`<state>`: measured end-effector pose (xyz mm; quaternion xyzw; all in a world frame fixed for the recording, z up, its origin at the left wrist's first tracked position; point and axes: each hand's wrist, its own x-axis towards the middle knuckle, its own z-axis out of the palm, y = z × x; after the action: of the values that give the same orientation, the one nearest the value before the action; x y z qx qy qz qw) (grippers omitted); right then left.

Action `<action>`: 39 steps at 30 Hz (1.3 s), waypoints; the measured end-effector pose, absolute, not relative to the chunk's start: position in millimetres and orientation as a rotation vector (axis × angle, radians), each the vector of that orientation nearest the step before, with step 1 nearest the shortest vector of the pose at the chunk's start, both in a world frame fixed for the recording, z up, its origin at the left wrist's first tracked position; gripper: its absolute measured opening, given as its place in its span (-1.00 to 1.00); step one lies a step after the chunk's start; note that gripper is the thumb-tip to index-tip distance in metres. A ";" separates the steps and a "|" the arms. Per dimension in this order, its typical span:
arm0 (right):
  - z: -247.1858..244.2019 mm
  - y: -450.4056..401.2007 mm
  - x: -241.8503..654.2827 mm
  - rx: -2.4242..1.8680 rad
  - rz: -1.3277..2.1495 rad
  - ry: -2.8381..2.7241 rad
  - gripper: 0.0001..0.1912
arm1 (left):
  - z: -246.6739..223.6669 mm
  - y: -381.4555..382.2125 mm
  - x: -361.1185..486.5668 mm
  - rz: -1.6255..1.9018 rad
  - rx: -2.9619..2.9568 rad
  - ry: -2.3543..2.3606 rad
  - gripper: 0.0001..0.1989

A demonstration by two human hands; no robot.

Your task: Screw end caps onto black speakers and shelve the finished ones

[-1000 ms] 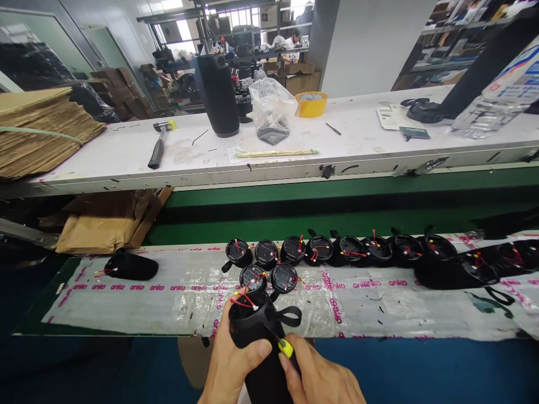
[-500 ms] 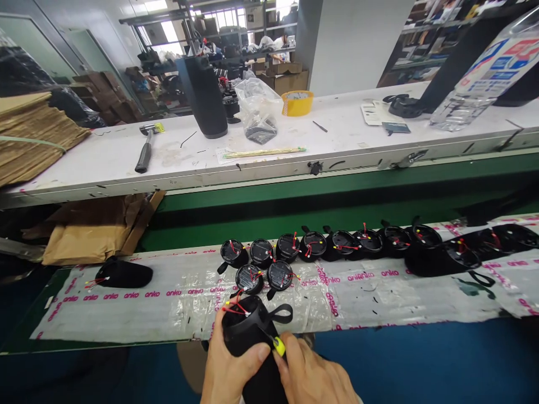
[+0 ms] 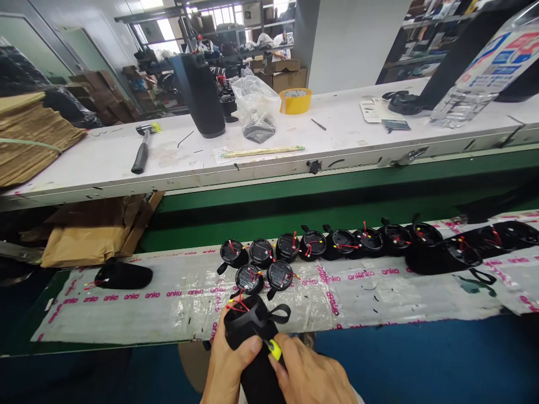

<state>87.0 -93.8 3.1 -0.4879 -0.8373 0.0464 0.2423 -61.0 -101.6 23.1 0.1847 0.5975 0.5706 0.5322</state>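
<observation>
My left hand is wrapped round the upper part of a black fabric-covered cylinder, its thumb across the front. Red wires show at the cylinder's open top, and a black strap loop sticks out to the right. In my right hand is a small yellow tool, its tip against the cylinder's side below the loop. Beyond them stand several similar black cylinders with red wires on top. Another black cylinder lies on its side at the left.
Plastic printed in pink covers the near bench. Behind it, a white shelf carries a hammer, a tall black cylinder, a plastic bag, yellow tape and a bottle. Stacked cardboard is at left.
My left thumb and the yellow tool have shifted slightly left along the cylinder. The cylinder's top has turned a little, and the camera view has moved slightly.
</observation>
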 end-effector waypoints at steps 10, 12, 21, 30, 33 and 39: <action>1.4 -87.7 102.4 -1.237 0.146 -2.406 -0.56 | 29.3 -102.3 -59.7 1.405 0.431 1.364 -0.19; -0.2 -89.2 100.5 -1.279 0.133 -2.390 -0.55 | 29.2 -101.9 -60.4 1.406 0.422 1.358 -0.18; 2.3 -95.2 95.7 -1.331 0.098 -2.357 -0.55 | 31.0 -99.0 -60.8 1.402 0.451 1.405 -0.16; -2.3 -96.4 101.2 -1.227 0.092 -2.486 -0.82 | 25.3 -102.5 -73.3 1.292 0.655 1.552 -0.13; -1.5 -97.2 98.8 -1.260 0.082 -2.493 -0.81 | 18.9 -104.1 -77.0 1.268 0.632 1.596 -0.03; 2.3 -98.3 95.6 -1.296 0.098 -2.537 -0.75 | 14.0 -103.9 -77.4 1.263 0.654 1.590 -0.05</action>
<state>95.6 -98.3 2.3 -0.4497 -0.8807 0.0342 0.1449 -77.4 -103.9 14.0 0.2683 0.6527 0.5183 0.4831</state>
